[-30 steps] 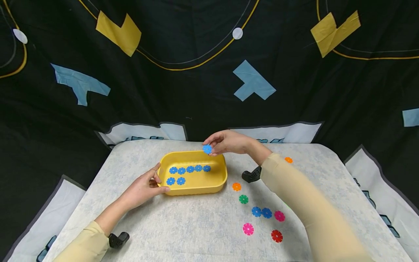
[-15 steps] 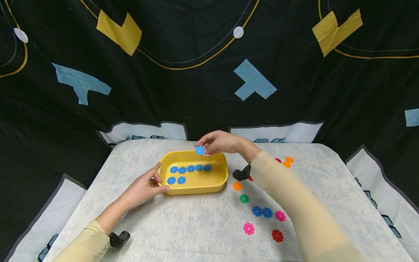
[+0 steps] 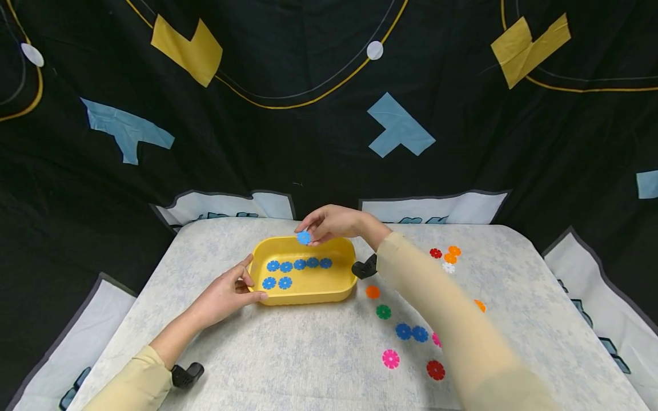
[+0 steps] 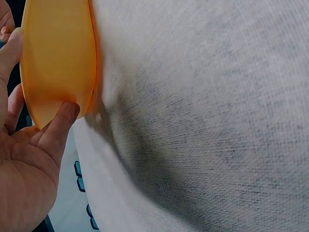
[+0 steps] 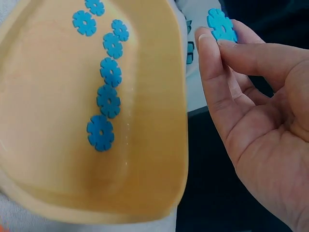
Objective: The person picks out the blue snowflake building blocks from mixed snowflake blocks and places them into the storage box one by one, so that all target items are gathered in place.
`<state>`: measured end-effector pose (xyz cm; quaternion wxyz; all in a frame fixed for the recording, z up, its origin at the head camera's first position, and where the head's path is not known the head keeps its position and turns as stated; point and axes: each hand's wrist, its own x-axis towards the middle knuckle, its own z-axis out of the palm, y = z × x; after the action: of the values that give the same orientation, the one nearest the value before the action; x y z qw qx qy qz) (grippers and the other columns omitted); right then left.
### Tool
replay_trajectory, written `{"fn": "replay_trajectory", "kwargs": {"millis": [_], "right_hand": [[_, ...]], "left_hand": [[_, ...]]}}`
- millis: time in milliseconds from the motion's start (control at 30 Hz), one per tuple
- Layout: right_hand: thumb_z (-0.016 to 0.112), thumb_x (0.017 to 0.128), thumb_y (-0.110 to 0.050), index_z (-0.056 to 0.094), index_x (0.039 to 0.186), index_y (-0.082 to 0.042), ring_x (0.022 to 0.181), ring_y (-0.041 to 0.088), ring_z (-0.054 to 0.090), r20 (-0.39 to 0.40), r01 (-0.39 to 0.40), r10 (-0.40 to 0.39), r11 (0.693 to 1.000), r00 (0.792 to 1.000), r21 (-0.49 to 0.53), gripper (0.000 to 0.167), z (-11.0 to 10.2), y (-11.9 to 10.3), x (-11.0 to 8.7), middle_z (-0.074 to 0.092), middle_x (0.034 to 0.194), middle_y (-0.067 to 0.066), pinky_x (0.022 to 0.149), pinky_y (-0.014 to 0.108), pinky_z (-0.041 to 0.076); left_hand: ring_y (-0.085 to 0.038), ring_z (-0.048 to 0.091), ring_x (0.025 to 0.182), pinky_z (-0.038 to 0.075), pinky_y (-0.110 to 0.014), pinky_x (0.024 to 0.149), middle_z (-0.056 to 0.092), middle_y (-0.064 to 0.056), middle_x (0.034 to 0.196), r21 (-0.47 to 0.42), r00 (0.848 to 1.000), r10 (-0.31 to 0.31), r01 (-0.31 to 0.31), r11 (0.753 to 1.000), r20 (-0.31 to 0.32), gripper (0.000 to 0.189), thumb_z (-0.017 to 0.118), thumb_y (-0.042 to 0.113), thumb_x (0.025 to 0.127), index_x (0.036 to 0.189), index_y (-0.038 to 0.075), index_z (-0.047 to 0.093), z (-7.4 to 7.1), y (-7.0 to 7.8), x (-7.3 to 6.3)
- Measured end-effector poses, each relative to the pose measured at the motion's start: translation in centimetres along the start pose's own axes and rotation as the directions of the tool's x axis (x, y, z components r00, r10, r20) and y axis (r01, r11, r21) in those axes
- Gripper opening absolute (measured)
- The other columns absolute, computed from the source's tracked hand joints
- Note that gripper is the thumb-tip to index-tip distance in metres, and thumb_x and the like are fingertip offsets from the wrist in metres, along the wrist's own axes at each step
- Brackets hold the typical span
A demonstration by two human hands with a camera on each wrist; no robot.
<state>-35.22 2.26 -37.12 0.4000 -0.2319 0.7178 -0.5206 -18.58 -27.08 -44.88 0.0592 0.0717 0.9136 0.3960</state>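
Note:
My right hand (image 3: 331,222) pinches a blue notched plastic disc (image 3: 304,237) between thumb and fingers, over the far rim of a yellow tub (image 3: 308,298). In the right wrist view the held disc (image 5: 222,25) shows at the fingertips, beside the tub wall. Inside the tub several blue discs (image 3: 300,264) lie in a row along the back, with two more in front at the left. My left hand (image 3: 226,291) grips the tub's left end; in the left wrist view its thumb presses on the tub's outer wall (image 4: 60,58).
Right of the tub, loose discs lie on the pale cloth: an orange one (image 3: 372,292), a green one (image 3: 383,311), two blue ones (image 3: 404,331), a pink one (image 3: 390,359) and a red one (image 3: 436,370). Others lie farther right. A black curtain (image 3: 308,160) hangs behind the table.
My right hand has moved left along the tub's far rim with the blue disc. More discs at the right have come into sight from behind the sleeve. My left hand has stayed put.

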Motion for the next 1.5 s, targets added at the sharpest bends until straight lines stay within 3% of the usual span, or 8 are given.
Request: {"fn": "replay_trajectory", "kwargs": {"millis": [233, 367, 467, 700, 867, 1500], "right_hand": [[0.064, 0.097, 0.005, 0.069, 0.127, 0.000, 0.089, 0.026, 0.064, 0.045, -0.019, 0.019, 1.000, 0.999, 0.002, 0.030, 0.7, 0.4, 1.2, 0.061, 0.098, 0.013, 0.110, 0.052, 0.044], [0.062, 0.098, 0.006, 0.070, 0.124, -0.001, 0.107, 0.045, 0.062, 0.067, -0.032, 0.031, 0.999, 0.997, 0.008, 0.028, 1.1, 0.8, 1.8, 0.062, 0.097, 0.015, 0.110, 0.055, 0.042], [0.061, 0.099, 0.007, 0.070, 0.123, -0.001, 0.114, 0.050, 0.057, 0.077, -0.040, 0.039, 0.999, 0.996, 0.008, 0.027, 1.4, 1.0, 2.3, 0.062, 0.097, 0.015, 0.111, 0.058, 0.041], [0.061, 0.099, 0.006, 0.072, 0.121, -0.004, 0.091, 0.034, 0.064, 0.095, -0.063, 0.066, 0.997, 0.993, -0.042, 0.027, 2.1, 1.6, 3.1, 0.064, 0.095, 0.014, 0.111, 0.059, 0.040], [0.059, 0.100, 0.007, 0.067, 0.129, 0.000, 0.084, 0.024, 0.064, 0.136, -0.089, 0.099, 0.993, 0.986, -0.079, 0.031, 2.5, 2.0, 3.4, 0.063, 0.095, 0.014, 0.111, 0.057, 0.042], [0.057, 0.094, 0.013, 0.071, 0.118, 0.001, 0.077, 0.024, 0.063, 0.115, -0.139, 0.179, 0.947, 0.977, -0.289, 0.031, 3.9, 3.5, 3.7, 0.061, 0.085, 0.012, 0.098, 0.049, 0.055]], "left_hand": [[-0.028, 0.064, 0.117, 0.054, -0.037, 0.090, 0.020, -0.015, 0.169, -0.007, 1.000, 0.000, 0.000, 1.000, 0.000, 0.055, 0.083, 0.050, 0.084, 0.100, 0.007, 0.053, 0.0, 0.0, 0.0], [-0.027, 0.064, 0.115, 0.055, -0.037, 0.091, 0.020, -0.015, 0.168, -0.007, 1.000, 0.003, -0.003, 1.000, 0.002, 0.054, 0.083, 0.049, 0.084, 0.100, 0.007, 0.053, 0.0, 0.0, 0.0], [-0.027, 0.064, 0.115, 0.055, -0.037, 0.091, 0.020, -0.015, 0.168, -0.010, 1.000, 0.004, -0.004, 1.000, 0.003, 0.053, 0.083, 0.049, 0.084, 0.100, 0.008, 0.053, 0.0, -0.1, 0.0], [-0.028, 0.064, 0.117, 0.055, -0.036, 0.091, 0.020, -0.015, 0.168, -0.025, 1.000, 0.006, -0.006, 1.000, 0.006, 0.053, 0.084, 0.047, 0.084, 0.101, 0.007, 0.053, -0.1, -0.2, -0.1], [-0.029, 0.063, 0.120, 0.056, -0.037, 0.094, 0.020, -0.015, 0.169, -0.028, 1.000, -0.010, 0.010, 1.000, 0.011, 0.053, 0.083, 0.048, 0.084, 0.101, 0.008, 0.053, 0.0, -0.2, -0.1], [-0.028, 0.064, 0.118, 0.055, -0.032, 0.090, 0.020, -0.015, 0.169, -0.048, 1.000, 0.000, 0.000, 0.999, 0.010, 0.051, 0.085, 0.044, 0.084, 0.100, 0.007, 0.053, 0.0, -0.3, 0.0]]}}
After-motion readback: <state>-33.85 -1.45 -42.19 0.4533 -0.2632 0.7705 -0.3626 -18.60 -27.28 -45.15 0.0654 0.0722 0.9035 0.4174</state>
